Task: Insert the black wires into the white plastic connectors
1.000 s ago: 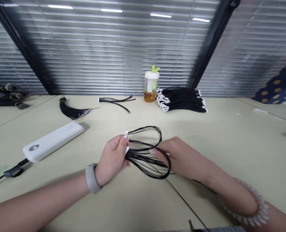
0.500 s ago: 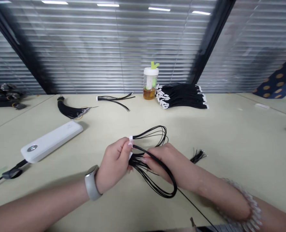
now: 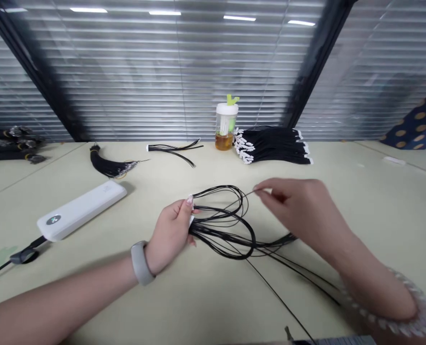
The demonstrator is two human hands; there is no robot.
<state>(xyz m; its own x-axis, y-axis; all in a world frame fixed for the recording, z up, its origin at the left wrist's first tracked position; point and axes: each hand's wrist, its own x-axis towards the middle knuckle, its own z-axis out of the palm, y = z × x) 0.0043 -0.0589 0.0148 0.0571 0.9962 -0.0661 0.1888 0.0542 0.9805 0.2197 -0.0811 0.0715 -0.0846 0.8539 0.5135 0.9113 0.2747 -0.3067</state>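
Observation:
My left hand is closed around the white-connector end of a black wire harness. Its wires loop out to the right over the table, and a few loose ends trail toward the near edge. Only a bit of the white connector shows beside my fingers. To the right, my right hand pinches one thin black wire between thumb and forefinger, drawn out from the upper loop. The wire's tip is hidden in the pinch.
At the left lies a white power bank with a black cable. Toward the back are a black wire bundle, a small harness, a drink bottle and a stack of black harnesses. A dotted bag stands far right.
My right hand has moved up and right, away from the loops, with a single wire in its pinch. My left hand still grips the connector end, and the loops have spread lower.

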